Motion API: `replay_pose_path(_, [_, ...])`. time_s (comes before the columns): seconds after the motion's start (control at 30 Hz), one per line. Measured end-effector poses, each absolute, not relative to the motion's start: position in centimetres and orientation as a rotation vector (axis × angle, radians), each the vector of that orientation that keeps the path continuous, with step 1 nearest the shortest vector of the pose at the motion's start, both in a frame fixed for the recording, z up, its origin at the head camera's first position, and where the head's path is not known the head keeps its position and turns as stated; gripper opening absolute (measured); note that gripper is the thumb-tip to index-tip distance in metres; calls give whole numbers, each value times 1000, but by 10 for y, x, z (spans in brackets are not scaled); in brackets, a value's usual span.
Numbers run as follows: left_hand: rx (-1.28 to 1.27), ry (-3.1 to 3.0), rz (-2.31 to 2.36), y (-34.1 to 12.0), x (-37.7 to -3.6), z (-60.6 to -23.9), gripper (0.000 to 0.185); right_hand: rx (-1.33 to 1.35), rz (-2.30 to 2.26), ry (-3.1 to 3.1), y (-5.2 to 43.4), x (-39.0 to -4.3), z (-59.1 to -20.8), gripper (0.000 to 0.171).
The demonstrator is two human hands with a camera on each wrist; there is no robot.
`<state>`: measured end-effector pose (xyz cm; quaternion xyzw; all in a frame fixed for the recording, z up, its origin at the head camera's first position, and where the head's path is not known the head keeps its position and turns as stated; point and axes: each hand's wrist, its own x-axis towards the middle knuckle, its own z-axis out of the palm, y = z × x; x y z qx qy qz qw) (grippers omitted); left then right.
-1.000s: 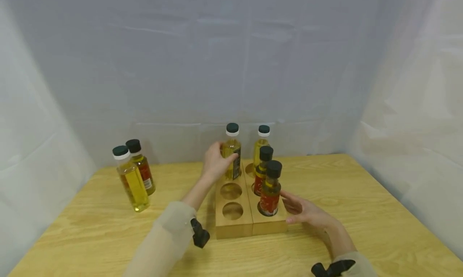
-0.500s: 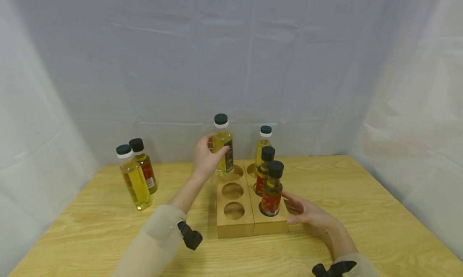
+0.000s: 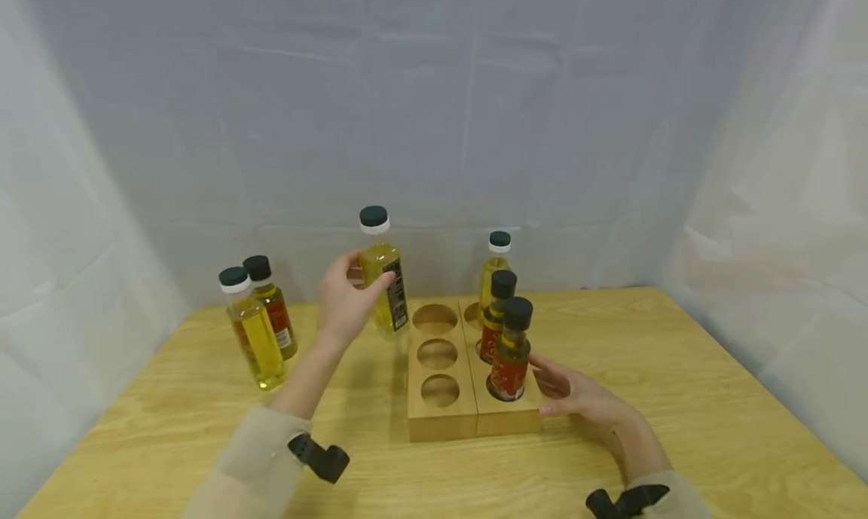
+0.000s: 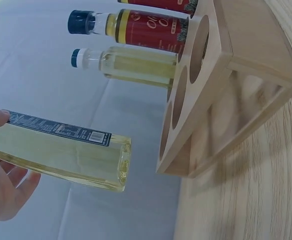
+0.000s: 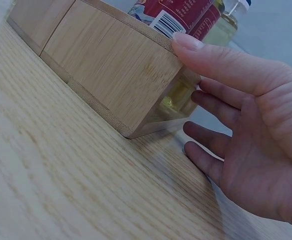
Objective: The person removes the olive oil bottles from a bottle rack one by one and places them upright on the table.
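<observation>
My left hand grips a square bottle of yellow oil with a dark green cap, its thumb across the black back label. The bottle hangs over the table, left of the left wooden bottle rack, whose three round holes hold nothing. Beside it stands the right wooden rack. Two red-labelled olive oil bottles with black caps and a green-capped oil bottle sit in that one. My right hand touches the right rack's corner with its thumb, fingers loosely bent alongside.
At the table's left stand a green-capped bottle of yellow oil and, just behind it, a black-capped bottle with a red label. Pale sheeting encloses the wooden table at the back and sides.
My left hand has lifted the green-capped oil bottle out of the left rack's rear hole and carried it leftward. My right hand has stayed at the right rack.
</observation>
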<state>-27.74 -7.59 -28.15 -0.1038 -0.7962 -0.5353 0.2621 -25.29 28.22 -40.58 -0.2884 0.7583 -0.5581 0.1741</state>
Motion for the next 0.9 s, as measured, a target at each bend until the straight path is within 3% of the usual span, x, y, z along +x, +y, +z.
replay_pose_path(0.9, [-135, -2316, -1160, -152, -211, -289, 56, -814, -1586, 2129, 283, -253, -406, 87])
